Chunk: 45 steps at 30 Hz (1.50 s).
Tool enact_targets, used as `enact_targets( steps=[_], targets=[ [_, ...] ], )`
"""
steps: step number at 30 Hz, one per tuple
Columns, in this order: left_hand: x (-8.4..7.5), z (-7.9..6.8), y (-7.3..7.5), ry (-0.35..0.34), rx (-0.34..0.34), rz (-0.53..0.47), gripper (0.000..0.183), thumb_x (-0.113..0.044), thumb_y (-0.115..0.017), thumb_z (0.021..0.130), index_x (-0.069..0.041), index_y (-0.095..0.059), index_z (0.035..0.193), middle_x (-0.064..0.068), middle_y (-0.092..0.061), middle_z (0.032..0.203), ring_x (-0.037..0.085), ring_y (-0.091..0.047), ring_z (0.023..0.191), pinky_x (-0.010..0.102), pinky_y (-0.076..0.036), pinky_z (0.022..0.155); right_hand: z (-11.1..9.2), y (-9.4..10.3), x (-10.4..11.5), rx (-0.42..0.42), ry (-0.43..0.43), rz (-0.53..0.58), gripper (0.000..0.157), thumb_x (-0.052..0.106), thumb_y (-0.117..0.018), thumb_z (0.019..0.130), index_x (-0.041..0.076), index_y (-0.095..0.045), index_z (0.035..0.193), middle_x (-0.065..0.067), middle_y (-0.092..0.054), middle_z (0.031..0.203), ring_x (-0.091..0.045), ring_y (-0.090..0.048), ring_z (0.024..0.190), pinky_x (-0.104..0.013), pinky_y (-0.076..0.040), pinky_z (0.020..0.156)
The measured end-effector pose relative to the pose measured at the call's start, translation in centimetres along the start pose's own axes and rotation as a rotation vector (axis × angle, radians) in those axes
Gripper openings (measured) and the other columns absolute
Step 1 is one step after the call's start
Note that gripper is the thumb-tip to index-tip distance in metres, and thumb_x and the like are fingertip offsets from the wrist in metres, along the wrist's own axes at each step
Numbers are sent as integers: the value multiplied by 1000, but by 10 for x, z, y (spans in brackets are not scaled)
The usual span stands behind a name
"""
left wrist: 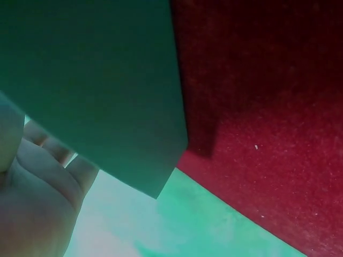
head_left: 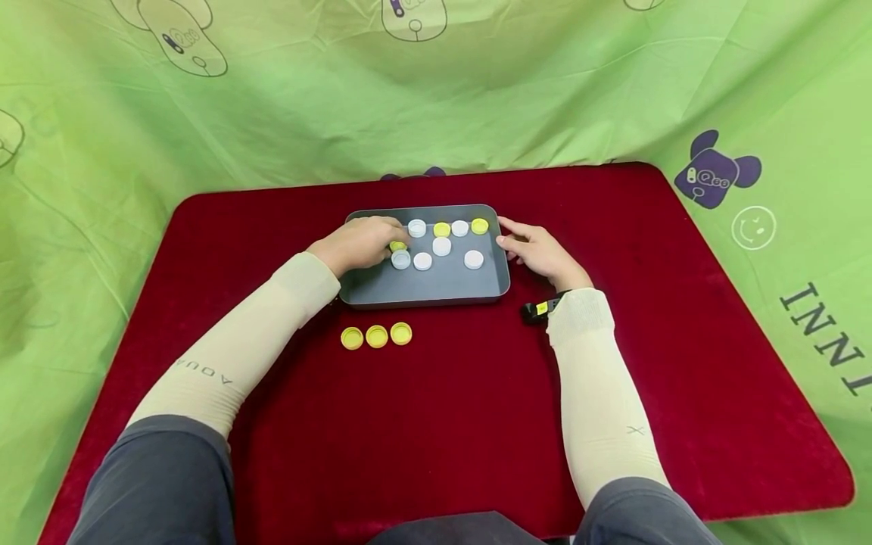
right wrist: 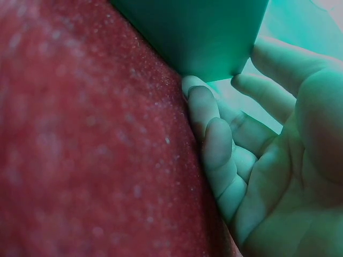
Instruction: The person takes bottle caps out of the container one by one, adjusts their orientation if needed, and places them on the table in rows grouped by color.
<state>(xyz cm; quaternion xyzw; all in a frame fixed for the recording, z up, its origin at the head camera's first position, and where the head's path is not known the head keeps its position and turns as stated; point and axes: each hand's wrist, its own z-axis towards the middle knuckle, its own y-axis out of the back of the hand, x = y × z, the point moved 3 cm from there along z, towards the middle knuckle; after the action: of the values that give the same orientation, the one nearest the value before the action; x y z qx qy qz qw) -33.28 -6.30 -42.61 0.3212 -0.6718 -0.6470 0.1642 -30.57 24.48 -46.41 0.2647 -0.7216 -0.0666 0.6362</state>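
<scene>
A grey tray (head_left: 450, 284) lies on the table with several white and yellow bottle caps in it. My left hand (head_left: 364, 242) reaches over the tray's left side, its fingers curled round a yellow cap (head_left: 398, 246) that they partly cover. Just below those fingers lies a pale, open-side-up cap (head_left: 400, 260). At the right end, my right hand (head_left: 541, 250) grips the tray's rim with thumb and forefinger; the right wrist view shows its other fingers (right wrist: 217, 142) bent below the tray's corner. In the left wrist view the tray's underside hides the left fingertips.
Three yellow caps (head_left: 377, 337) lie in a row on the red tablecloth (head_left: 436, 424), in front of the tray. A black strap device (head_left: 538, 310) is on the right wrist. Green printed cloth (head_left: 477, 98) hangs behind the table.
</scene>
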Motion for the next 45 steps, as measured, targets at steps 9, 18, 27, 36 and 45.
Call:
enact_targets(
  steps=[9, 18, 27, 36, 45],
  targets=[
    [2, 1, -4, 17, 10, -4, 37, -3, -71, 87, -14, -69, 123, 8, -60, 127, 23, -53, 122, 40, -43, 100, 1, -1, -4, -7, 0, 12, 55, 31, -59, 98, 28, -40, 150, -12, -63, 111, -30, -60, 90, -35, -48, 76],
    [4, 0, -6, 20, -22, 4, 27, -14, -74, 88, -14, -71, 114, 6, -64, 112, 21, -59, 103, 40, -47, 92, 3, -1, -5, -13, 8, -3, 54, 34, -60, 98, 28, -41, 149, -12, -63, 110, -28, -60, 89, -33, -48, 76],
    [5, 0, -7, 33, -41, 26, 16, -17, -72, 89, -15, -69, 105, 5, -63, 101, 20, -56, 87, 39, -47, 81, 5, -1, -5, -3, 3, 3, 54, 32, -60, 98, 27, -41, 149, -13, -64, 112, -28, -60, 90, -34, -48, 78],
    [5, -1, -7, 53, -44, 21, 14, -14, -72, 89, -15, -69, 103, 5, -63, 99, 20, -56, 86, 37, -47, 79, 3, 0, 3, 10, -17, -13, 54, 23, -57, 100, 18, -38, 151, -16, -64, 111, -33, -60, 91, -38, -48, 82],
    [5, -4, -10, 58, -53, 16, 15, -13, -69, 90, -15, -70, 105, 5, -64, 102, 19, -55, 86, 35, -47, 78, 4, 0, -4, -12, 10, -20, 54, 33, -59, 98, 27, -42, 149, -13, -65, 108, -28, -60, 90, -35, -48, 81]
  ],
)
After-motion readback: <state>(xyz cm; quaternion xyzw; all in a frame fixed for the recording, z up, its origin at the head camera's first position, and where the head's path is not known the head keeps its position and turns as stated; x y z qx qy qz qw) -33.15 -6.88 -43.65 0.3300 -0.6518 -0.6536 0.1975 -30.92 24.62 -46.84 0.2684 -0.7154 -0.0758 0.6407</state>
